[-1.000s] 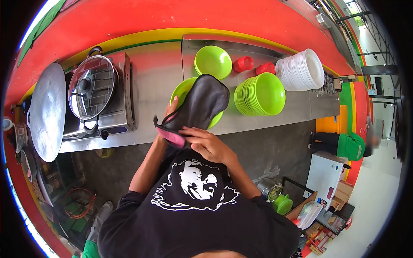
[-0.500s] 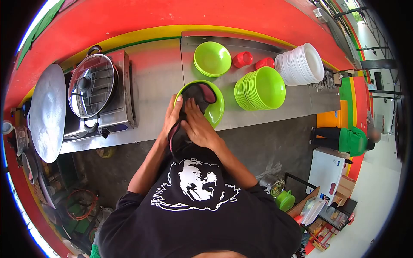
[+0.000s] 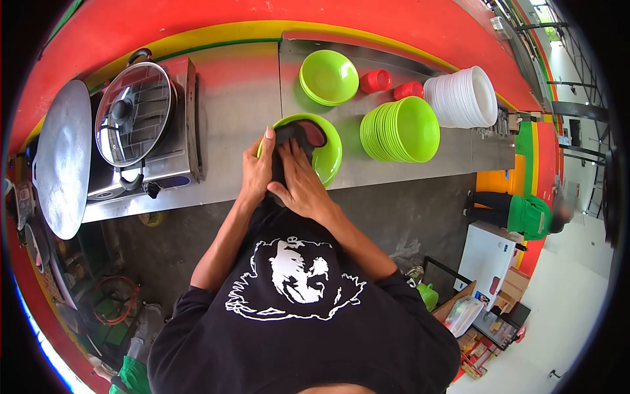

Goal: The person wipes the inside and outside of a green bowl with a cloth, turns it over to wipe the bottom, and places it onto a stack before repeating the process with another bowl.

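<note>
A lime-green bowl (image 3: 333, 161) is held over the front edge of the steel counter, its opening facing me. My left hand (image 3: 258, 172) grips the bowl's left side, thumb up at the rim; its other fingers are mostly hidden behind the bowl. Inside the bowl lies a black cloth (image 3: 298, 131) with a dark-red patch. My right hand (image 3: 303, 184) presses on this cloth with fingers extended along it. Beyond the bowl stand more green bowls (image 3: 329, 75), nested together. To the right, a tall stack of green bowls (image 3: 400, 130) lies tilted.
White bowls (image 3: 462, 98) are stacked at the right, near small red cups (image 3: 375, 81). On the left are a stove (image 3: 180, 125), a glass-lidded pan (image 3: 134, 115) and a large round metal lid (image 3: 62, 161). A person in green (image 3: 530, 217) stands far right; another green garment (image 3: 131, 375) shows lower left.
My left thumb now stands higher at the bowl's rim. The cloth's lower end, which hung near my left wrist, has drawn in under my right hand. The whole view has shifted slightly.
</note>
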Demonstrator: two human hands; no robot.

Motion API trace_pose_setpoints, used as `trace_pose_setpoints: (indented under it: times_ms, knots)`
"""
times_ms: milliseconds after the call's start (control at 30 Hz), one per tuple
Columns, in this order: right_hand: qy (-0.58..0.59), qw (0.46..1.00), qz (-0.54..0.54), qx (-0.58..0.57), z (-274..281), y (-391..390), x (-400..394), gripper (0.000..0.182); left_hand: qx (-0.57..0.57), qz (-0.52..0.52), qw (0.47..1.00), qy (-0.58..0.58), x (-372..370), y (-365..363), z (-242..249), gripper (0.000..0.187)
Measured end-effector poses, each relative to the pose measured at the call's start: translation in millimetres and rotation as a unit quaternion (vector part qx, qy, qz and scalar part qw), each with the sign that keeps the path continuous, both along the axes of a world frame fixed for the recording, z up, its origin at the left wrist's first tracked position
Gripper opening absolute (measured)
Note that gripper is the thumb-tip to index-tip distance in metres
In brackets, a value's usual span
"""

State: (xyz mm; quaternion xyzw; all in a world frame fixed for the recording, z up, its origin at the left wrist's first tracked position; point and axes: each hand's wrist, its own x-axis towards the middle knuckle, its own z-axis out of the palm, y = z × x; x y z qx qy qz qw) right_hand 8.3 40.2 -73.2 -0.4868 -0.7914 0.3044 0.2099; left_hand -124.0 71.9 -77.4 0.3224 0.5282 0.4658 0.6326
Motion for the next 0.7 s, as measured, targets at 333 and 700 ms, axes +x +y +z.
trace_pose_setpoints:
  times_ms: [333, 700]
  knots:
    - [-0.200, 0.980, 0.011, 0.016, 2.3, -19.8, 3.8, 0.112, 0.053, 0.076, 0.992, 0.086, -2.6, 10.5, 2.2, 0.056]
    - [-0.040, 0.999, 0.020, 0.006, -0.6, 18.3, -12.8, 0.113, 0.005, -0.007, 1.000, -0.004, -7.9, 16.3, 3.9, 0.061]
